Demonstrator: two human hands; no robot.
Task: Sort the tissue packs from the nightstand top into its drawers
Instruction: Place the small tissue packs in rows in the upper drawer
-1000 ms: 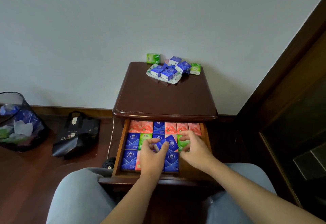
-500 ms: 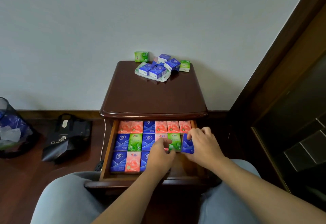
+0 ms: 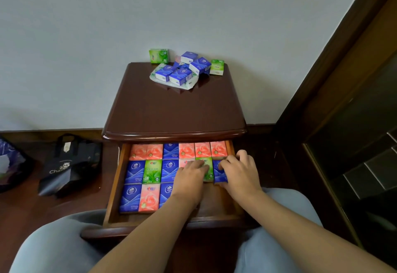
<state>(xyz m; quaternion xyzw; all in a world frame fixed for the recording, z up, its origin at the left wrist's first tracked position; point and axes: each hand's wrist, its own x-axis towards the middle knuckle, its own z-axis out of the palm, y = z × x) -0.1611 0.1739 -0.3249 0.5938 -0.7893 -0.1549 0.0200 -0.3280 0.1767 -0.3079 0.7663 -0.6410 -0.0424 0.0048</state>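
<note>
The top drawer (image 3: 115, 189) of the dark wooden nightstand (image 3: 174, 113) stands pulled out, lined with rows of blue, pink and green tissue packs. My right hand (image 3: 238, 172) grips a blue pack (image 3: 219, 172) at the right end of the middle row, fingers curled over its far edge and thumb under its near edge. My left hand (image 3: 190, 176) lies flat with straight fingers on the green pack (image 3: 206, 168) and the pink pack beside it. A heap of blue packs (image 3: 182, 69) with two green packs (image 3: 159, 56) sits at the back of the nightstand top.
A black tote bag (image 3: 71, 165) lies on the wooden floor left of the nightstand, with a bin partly in view at the far left. A dark wooden door frame (image 3: 335, 68) rises on the right. My knees flank the drawer front.
My right hand has carried the blue pack from the drawer's middle to the right end of the middle row. My left hand moved up onto the green and pink packs.
</note>
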